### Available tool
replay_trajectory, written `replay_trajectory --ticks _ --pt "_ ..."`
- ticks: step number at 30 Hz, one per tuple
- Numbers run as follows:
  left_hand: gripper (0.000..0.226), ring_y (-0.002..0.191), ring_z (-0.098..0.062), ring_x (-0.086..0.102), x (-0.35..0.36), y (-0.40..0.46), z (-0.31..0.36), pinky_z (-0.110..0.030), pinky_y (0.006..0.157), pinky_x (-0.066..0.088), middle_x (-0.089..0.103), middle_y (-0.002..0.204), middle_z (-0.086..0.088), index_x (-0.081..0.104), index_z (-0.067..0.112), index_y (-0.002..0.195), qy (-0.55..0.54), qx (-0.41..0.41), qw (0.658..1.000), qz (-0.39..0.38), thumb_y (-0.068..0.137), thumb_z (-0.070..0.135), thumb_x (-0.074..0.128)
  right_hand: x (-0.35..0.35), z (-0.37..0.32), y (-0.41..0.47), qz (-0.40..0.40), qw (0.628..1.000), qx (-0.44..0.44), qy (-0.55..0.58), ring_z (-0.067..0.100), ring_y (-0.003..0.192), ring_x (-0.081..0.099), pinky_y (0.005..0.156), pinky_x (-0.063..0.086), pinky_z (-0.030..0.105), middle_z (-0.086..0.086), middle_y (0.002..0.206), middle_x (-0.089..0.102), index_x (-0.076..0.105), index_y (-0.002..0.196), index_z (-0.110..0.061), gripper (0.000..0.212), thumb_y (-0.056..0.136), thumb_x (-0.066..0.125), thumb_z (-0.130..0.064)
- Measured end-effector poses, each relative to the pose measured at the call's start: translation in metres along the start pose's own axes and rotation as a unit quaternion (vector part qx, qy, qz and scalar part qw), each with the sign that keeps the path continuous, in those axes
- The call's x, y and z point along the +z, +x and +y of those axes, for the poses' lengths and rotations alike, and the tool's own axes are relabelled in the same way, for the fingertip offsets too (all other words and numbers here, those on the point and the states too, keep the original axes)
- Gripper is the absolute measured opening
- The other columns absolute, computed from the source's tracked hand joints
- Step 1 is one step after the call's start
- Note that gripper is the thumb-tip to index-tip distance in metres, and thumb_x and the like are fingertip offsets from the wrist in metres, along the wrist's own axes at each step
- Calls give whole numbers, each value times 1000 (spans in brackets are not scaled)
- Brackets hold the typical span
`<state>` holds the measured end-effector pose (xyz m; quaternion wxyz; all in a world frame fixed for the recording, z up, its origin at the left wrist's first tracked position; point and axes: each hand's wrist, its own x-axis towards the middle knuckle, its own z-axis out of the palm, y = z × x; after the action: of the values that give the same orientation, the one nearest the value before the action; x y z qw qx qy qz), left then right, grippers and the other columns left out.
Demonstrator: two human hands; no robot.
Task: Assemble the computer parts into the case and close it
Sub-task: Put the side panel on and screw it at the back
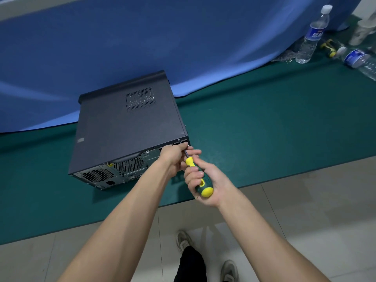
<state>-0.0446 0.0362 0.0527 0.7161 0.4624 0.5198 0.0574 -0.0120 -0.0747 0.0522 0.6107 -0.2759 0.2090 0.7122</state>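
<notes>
Just ahead of the right hand (pixel 205 180), the computer case (pixel 128 129) lay on its side on the green table mat (pixel 264 129), its side panel (pixel 126 123) on and facing up, its rear face with the fan grilles turned toward the person. That hand was wrapped round the green and yellow handle of a screwdriver (pixel 198 176), fingers curled over the top, the yellow butt end sticking out below the palm. The shaft ran up and away from the hand to a screw (pixel 179 140) at the case's upper rear edge, near the corner. The left hand (pixel 174 157) sat just beyond and left of the right one, against the back of the case, with its fingertips pinched round the metal shaft close to the tip. Whether the tip was seated in the screw could not be told. Far off to the right of both hands stood an upright water bottle (pixel 313 35), with a second bottle (pixel 360 61) lying on its side beyond it. A blue cloth (pixel 142 37) hung behind the case. Below the arms, over the tiled floor (pixel 305 210), the person's shoes (pixel 228 270) showed
</notes>
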Motion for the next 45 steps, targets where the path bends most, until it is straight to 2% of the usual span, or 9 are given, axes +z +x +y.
replay_trajectory --ticks 3,8,12,15,20,26,32,37,45 --pt "24 44 -15 54 -3 0 4 -16 34 31 68 56 -6 52 6 81 63 12 998 10 101 16 42 -6 -3 -5 -28 999 -1 -16 7 33 46 32 39 16 -1 52 49 61 86 -2 40 92 54 -41" --pt "24 37 -11 59 -2 0 1 -19 36 47 65 50 -5 54 6 77 63 12 998 22 99 13 45 -2 1 0 157 932 -106 -308 10 36 50 39 42 17 2 59 53 55 77 -12 27 92 62 -34" --pt "23 37 -9 57 -1 1 1 -12 32 35 68 55 -2 54 7 81 38 17 999 15 99 16 44 -2 -7 -6 47 996 -20 -72 5 32 42 30 34 14 -3 51 48 57 81 -5 35 96 52 -37" --pt "23 37 -11 58 0 1 3 -13 31 35 68 54 -5 53 6 81 42 11 999 19 100 13 42 -8 -7 -9 20 994 -21 -104 7 35 46 32 37 16 -2 53 51 61 87 -5 39 94 51 -43" --pt "21 35 -10 58 3 2 -1 -17 36 46 64 48 -4 54 5 79 43 10 998 39 98 11 47 0 -3 2 208 867 -148 -428 13 42 53 39 43 22 4 66 55 54 80 -11 26 91 62 -33" --pt "21 29 -9 49 2 1 3 -12 29 30 62 45 -2 54 4 76 27 20 998 48 96 11 51 1 -6 -6 33 994 -52 -86 8 35 48 35 41 16 1 53 52 61 87 3 38 98 50 -32" --pt "20 33 -10 55 5 2 0 -18 36 47 64 46 -3 56 5 78 42 20 997 56 96 12 52 -4 -2 2 213 885 -134 -393 13 38 48 39 39 19 3 61 53 55 77 -10 34 94 56 -39" --pt "21 33 -8 54 3 -2 0 -16 32 41 65 49 0 55 5 77 52 26 998 37 96 11 49 -14 -11 -9 35 993 -26 -111 6 34 44 31 37 16 -1 54 51 60 83 -4 39 96 49 -39" --pt "17 35 -10 56 2 -2 0 -18 35 45 64 48 -3 55 4 80 34 26 998 49 95 7 49 3 -1 4 207 892 -158 -369 14 38 48 39 42 21 5 59 54 55 77 -7 27 94 59 -26"
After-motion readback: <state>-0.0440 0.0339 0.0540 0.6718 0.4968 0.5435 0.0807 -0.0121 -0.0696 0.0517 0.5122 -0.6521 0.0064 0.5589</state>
